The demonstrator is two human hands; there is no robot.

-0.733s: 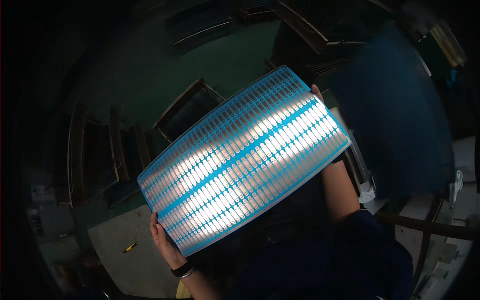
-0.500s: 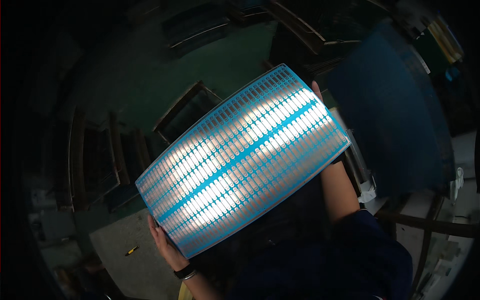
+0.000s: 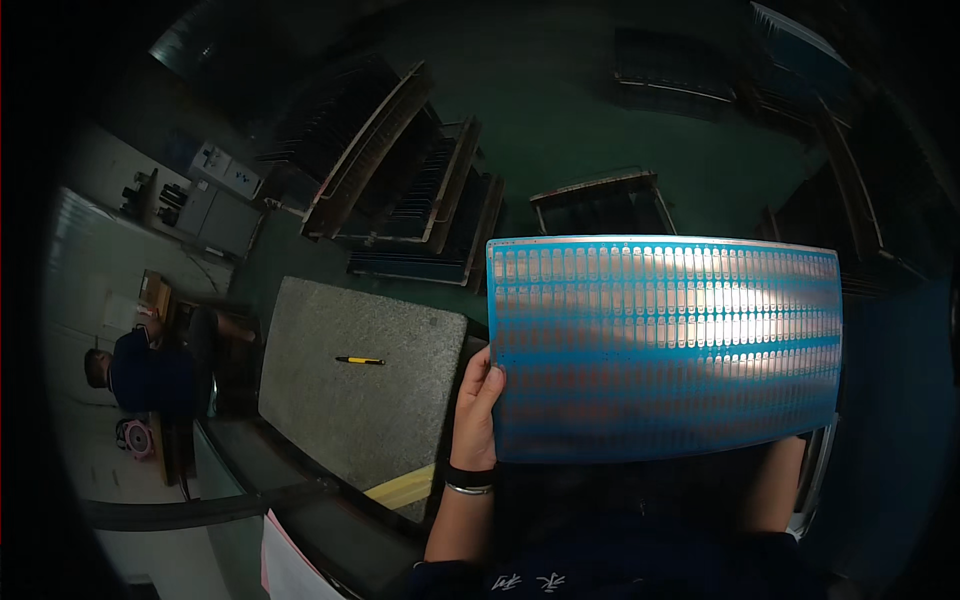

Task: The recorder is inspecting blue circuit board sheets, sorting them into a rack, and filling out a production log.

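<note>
A large blue circuit board panel (image 3: 600, 355) with rows of small shiny coppery oblong pads is held up before me, its long edges nearly level. My left hand (image 3: 478, 405) grips the left edge, the thumb on the front face and the other fingers mostly behind. My right forearm (image 3: 778, 490) rises to the panel's lower right edge. The right hand itself is hidden behind the board, so its fingers do not show. Left of my left hand is a grey speckled tabletop (image 3: 345, 420) bearing a yellow and black pen (image 3: 360, 360).
Dark slotted racks (image 3: 400, 200) holding boards stand beyond the table. Another low rack (image 3: 600, 195) is behind the panel on the green floor (image 3: 540, 120). At far left a person (image 3: 155, 365) sits beside a pink fan (image 3: 135, 437). Yellow strips (image 3: 405, 487) lie at the table's near edge.
The panel has turned clockwise from a steep slant to nearly level. My view has swung left, bringing the table, racks and seated person in. The right fingertips have gone out of sight.
</note>
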